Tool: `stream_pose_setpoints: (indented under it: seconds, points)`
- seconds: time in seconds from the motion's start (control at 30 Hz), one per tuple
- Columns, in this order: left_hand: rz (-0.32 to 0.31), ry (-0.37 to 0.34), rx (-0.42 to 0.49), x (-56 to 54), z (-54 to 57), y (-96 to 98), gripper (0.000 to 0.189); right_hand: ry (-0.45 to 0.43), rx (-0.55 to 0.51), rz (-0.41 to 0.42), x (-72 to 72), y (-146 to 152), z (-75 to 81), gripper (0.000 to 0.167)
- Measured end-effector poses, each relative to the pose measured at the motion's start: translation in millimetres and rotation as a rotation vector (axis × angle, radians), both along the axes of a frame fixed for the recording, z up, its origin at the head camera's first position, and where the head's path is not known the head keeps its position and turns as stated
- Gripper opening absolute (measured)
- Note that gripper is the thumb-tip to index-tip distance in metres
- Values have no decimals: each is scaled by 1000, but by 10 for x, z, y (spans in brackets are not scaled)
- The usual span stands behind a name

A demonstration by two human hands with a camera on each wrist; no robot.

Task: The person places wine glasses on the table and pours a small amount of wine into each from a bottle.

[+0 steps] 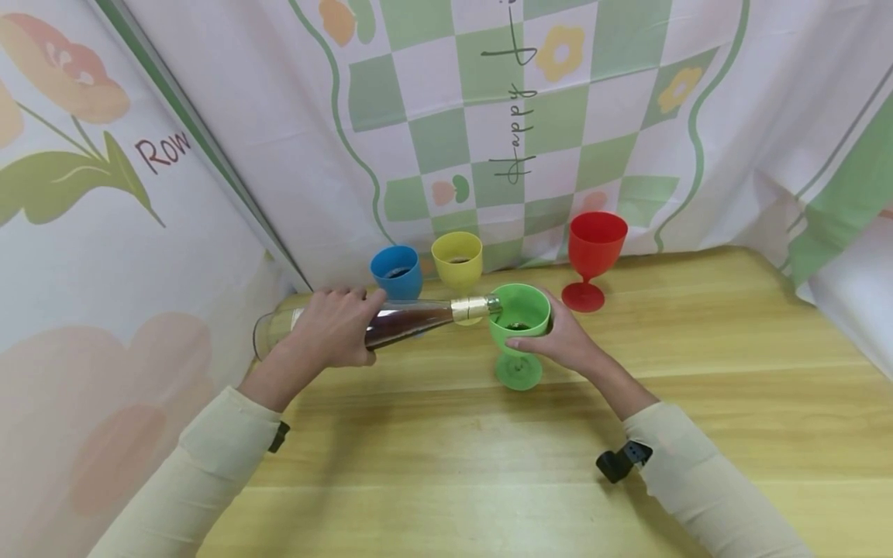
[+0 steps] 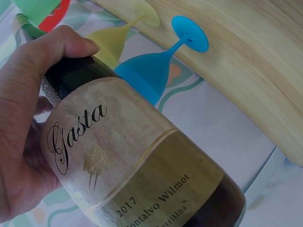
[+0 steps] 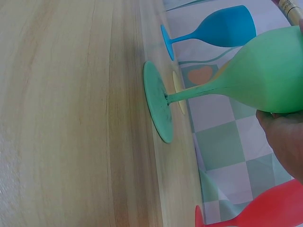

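Note:
My left hand [image 1: 338, 327] grips a wine bottle [image 1: 412, 322] round its body, tipped nearly level with its neck pointing right. In the left wrist view the bottle's label [image 2: 104, 137] reads "Gasta" and "2017". The gold-banded mouth lies over the rim of a green goblet [image 1: 519, 310], which has dark liquid in its bowl. My right hand [image 1: 558, 337] holds that goblet by the bowl, thumb on the near side and fingers behind. In the right wrist view the goblet's foot [image 3: 158, 101] shows at or just above the tabletop; I cannot tell which.
Behind the bottle stand a blue goblet [image 1: 396, 271] and a yellow goblet [image 1: 457, 260], both with dark liquid inside. A red goblet [image 1: 594, 248] stands further right, near the back edge of the wooden table [image 1: 446, 465]. Patterned cloth [image 1: 502, 116] hangs along the back and left.

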State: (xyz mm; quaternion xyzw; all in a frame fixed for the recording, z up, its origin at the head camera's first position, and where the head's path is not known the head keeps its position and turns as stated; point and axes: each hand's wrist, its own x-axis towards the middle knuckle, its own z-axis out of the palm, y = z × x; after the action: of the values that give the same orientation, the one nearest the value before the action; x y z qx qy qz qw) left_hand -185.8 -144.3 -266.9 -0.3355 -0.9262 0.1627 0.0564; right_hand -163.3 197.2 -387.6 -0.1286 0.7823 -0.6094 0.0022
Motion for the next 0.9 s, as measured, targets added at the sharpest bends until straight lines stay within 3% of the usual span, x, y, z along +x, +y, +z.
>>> stream_pose_setpoints:
  seconds: [0.9]
  points:
    - [3, 0, -1, 1, 15, 4, 62, 18, -14, 10, -2, -1, -6, 77]
